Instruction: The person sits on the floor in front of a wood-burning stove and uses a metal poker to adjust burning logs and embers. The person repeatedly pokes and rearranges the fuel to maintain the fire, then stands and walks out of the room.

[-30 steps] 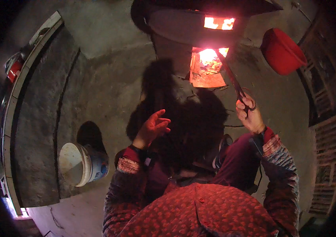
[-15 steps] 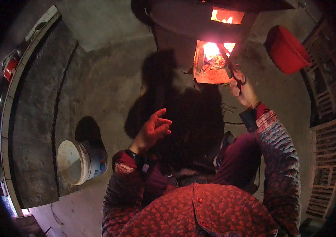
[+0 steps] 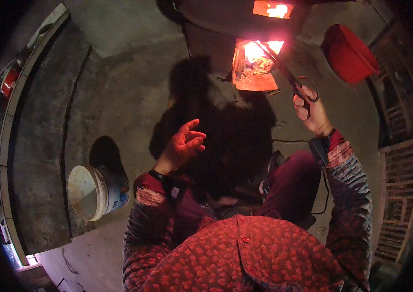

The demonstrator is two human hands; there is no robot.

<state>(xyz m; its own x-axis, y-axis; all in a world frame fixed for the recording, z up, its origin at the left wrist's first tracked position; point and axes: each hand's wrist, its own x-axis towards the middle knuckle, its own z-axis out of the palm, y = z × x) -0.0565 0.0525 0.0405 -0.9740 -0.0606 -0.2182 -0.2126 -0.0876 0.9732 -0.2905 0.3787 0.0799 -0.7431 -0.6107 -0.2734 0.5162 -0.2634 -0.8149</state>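
Note:
My right hand is closed round the looped handle of long dark metal tongs, which reach into the glowing lower opening of a dark stove. A bright lit plate lies at the front of that opening, and flames show through a smaller upper opening. The tongs' far tips are lost in the glare. Lower and to the left, my left hand hangs in the air over my shadow, its fingers apart and slightly curled, holding nothing.
A red plastic basin stands at the upper right, beside slatted wooden racks. A white bucket stands on my left, near a low concrete ledge with a pale edge. My bent knee and a shoe show below my hands.
My right hand pushed the tongs toward the stove, then drew partly back to the right. My left hand keeps its shape. The whole view has shifted slightly upward.

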